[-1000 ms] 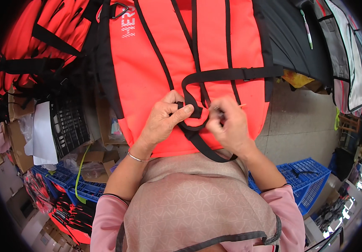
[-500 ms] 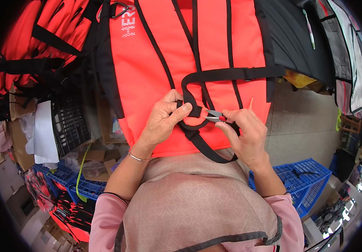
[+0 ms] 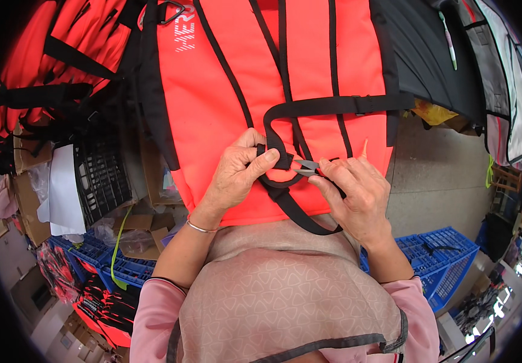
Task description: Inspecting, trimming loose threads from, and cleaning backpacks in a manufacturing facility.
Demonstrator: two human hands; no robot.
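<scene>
A bright red-orange bag with black trim [image 3: 212, 103] lies in front of me, its near end against my apron [image 3: 285, 284]. Between thumb and fingers, my left hand [image 3: 232, 174] pinches the end of a black webbing strap [image 3: 309, 107], which loops up and runs right across the bag. My right hand [image 3: 361, 196] is closed around thread snips [image 3: 307, 169], their blades pointing left, close beside the pinched strap end. The blades stand slightly apart; most of the handle is hidden in my fingers. Another black strap [image 3: 300, 219] curves below both hands.
Red bags [image 3: 79, 42] are piled at the far left. Below them stand a black crate [image 3: 101, 178] and cardboard boxes [image 3: 146, 227]. Blue plastic crates [image 3: 436, 257] are on the right. A toothbrush-like stick [image 3: 448, 42] lies on dark fabric at far right.
My right hand has shifted slightly right and turned a little, and the snips' red part is now covered by my fingers. The left hand keeps its pinch on the strap.
</scene>
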